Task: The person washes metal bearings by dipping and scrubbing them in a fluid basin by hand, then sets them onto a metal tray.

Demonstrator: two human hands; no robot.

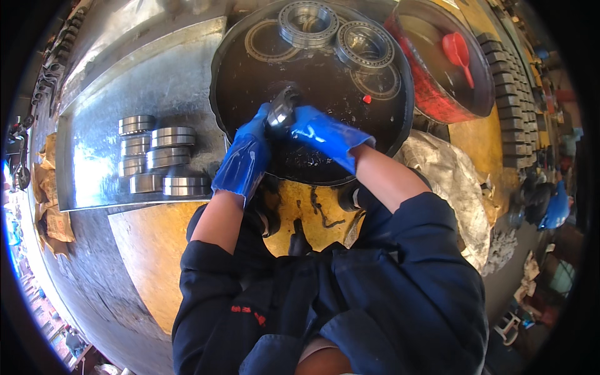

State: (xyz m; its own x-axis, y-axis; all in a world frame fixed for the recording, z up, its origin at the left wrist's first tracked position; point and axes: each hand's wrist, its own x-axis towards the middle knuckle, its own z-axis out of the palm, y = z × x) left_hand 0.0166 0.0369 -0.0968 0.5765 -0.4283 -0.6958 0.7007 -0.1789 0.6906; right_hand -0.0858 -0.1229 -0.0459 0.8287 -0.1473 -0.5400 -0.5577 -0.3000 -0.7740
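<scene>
Hands (254, 126) (309, 125) grasp a shiny metal part (282, 114) within the basin's rim (213, 87), mostly open dark liquid (390, 115) rightward

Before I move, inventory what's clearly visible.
round metal basin: one, black, centre
large steel bearings: two, silver, basin's far side
shiny metal part: one, silver, between hands
small fragment: one, red, in basin
stacked steel rings: at least seven, silver, tray
rectangular metal tray: one, silver, left
round tub: one, red, upper right
plastic scoop: one, red, in tub
crumpled sheet: one, whitish, right
ridged blocks: several, dark, far right
left hand, right hand: two, blue-gloved, centre
</scene>
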